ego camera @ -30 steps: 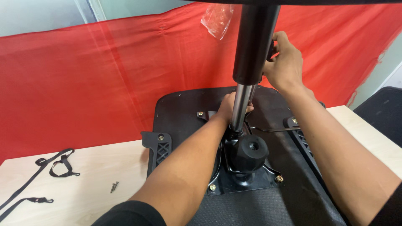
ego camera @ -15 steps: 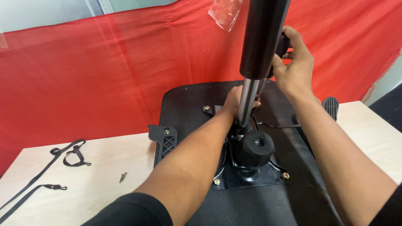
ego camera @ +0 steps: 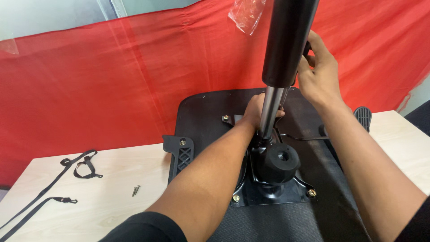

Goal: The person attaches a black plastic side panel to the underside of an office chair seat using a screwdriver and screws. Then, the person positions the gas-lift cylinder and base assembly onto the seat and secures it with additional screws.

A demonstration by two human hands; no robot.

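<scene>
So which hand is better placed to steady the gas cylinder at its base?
Probably the left hand: it already wraps the silver rod low down, just above the seat plate. The right hand sits higher, beside the black cylinder.

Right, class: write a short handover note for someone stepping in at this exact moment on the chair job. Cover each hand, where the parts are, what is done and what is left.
Left hand: wrapped round the shiny rod low on the gas lift column.
Right hand: on the far side of the column's black upper tube.
Parts: the upturned seat lies on the wooden table; the column stands upright in the mechanism plate, beside the black knob. Two screws and black straps lie to the left.
Done: plate bolted on, column standing in it.
Left: no wheel base in view.
</scene>
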